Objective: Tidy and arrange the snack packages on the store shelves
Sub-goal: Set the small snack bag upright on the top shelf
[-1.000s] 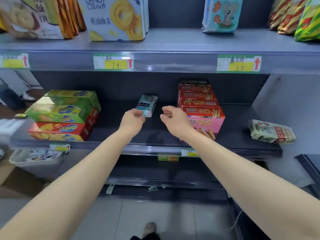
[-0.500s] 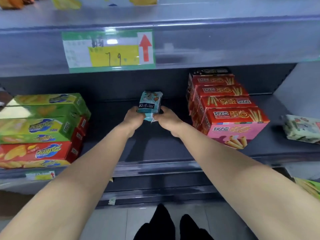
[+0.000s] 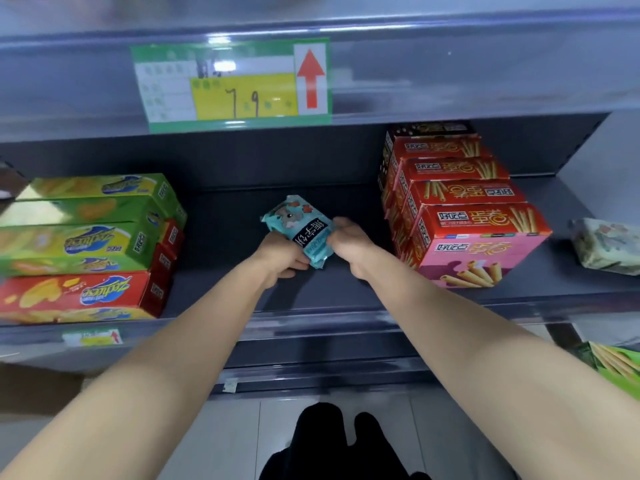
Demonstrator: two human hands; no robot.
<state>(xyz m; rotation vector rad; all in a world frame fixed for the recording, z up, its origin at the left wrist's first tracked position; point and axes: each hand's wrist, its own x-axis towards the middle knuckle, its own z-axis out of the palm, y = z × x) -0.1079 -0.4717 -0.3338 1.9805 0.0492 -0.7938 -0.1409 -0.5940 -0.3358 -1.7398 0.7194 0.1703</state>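
A small teal snack packet (image 3: 298,227) with a cartoon animal on it is tilted over the middle of the dark shelf (image 3: 346,292). My left hand (image 3: 282,252) grips its lower left edge. Holding the right edge of the same packet is my right hand (image 3: 349,239). Left of my hands stands a stack of green and red biscuit boxes (image 3: 86,247). To the right sits a row of red and pink wafer-stick boxes (image 3: 464,216).
A pale green packet (image 3: 606,245) lies on the shelf at the far right. The shelf above carries a green and yellow price tag (image 3: 232,84). Green packaging (image 3: 616,365) shows on the lower right shelf. Grey floor tiles and my dark shoes (image 3: 332,441) are below.
My right hand has closed onto the teal packet, which has tipped from upright to tilted flat. The camera has come closer to the shelf.
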